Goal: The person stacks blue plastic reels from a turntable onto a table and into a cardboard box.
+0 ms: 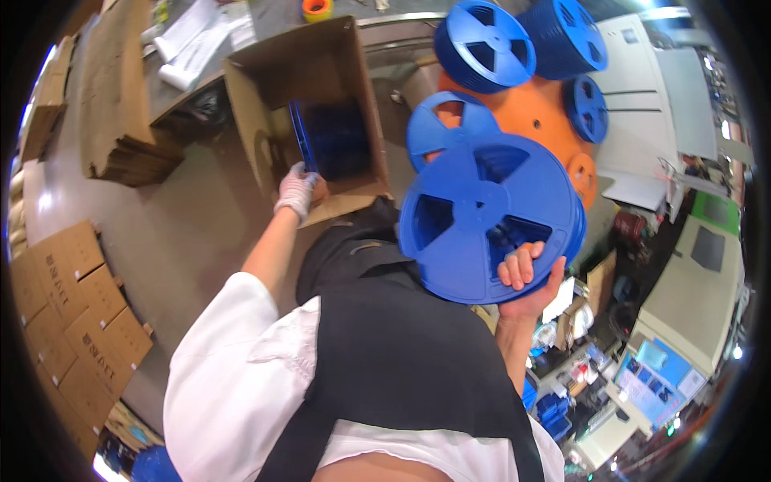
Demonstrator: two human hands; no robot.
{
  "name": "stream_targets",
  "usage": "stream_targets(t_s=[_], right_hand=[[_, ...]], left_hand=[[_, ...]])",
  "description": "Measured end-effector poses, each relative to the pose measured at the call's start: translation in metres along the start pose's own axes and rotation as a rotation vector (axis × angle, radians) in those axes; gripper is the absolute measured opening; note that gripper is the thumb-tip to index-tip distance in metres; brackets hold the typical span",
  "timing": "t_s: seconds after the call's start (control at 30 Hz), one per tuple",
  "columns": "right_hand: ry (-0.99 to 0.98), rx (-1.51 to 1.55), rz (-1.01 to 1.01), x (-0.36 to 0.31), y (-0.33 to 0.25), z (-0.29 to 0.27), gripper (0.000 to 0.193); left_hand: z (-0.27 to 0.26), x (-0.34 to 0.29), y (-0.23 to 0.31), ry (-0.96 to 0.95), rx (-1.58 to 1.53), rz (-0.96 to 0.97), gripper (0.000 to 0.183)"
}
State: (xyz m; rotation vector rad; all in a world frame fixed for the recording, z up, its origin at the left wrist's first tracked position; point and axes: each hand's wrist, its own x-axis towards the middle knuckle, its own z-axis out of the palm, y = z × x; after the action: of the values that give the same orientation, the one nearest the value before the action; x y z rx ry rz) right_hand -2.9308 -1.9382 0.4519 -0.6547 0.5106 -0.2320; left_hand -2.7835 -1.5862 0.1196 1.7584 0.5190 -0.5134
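From the head camera, the gloved left hand point(298, 189) is down at the open cardboard box point(255, 120), fingers closed on the rim of a blue reel point(302, 138) standing on edge inside it, and to seat it well I'd judge it wants to stay upright and slide flat against the dark stack already in there. The bare right hand point(526, 277) is curled narrow around the lower edge of a big blue reel stack point(488, 217), held up beside the orange stand point(536, 120) with more reels.
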Motion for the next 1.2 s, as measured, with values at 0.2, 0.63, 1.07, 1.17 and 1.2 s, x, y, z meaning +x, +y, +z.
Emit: stream_targets(t_s=[0.2,0.63,1.07,1.17,1.2], right_hand=[[-0.224,0.144,-0.058,-0.003,-0.020,-0.014,0.048],[-0.482,0.382,-0.082,0.015,-0.026,0.007,0.036],[-0.448,0.322,-0.004,0.031,-0.024,0.010,0.040],[-0.419,0.301,0.008,0.039,-0.025,0.013,0.042],[-0.400,0.306,0.010,0.039,-0.025,0.012,0.044]], left_hand=[[0.015,-0.037,0.073,-0.210,0.254,0.314,0.057],[0.025,-0.112,0.166,0.035,0.421,1.270,0.074],[0.034,-0.132,0.205,-0.318,0.713,1.469,0.075],[0.037,-0.128,0.203,-0.353,0.745,1.439,0.057],[0.038,-0.129,0.204,-0.356,0.750,1.447,0.049]])
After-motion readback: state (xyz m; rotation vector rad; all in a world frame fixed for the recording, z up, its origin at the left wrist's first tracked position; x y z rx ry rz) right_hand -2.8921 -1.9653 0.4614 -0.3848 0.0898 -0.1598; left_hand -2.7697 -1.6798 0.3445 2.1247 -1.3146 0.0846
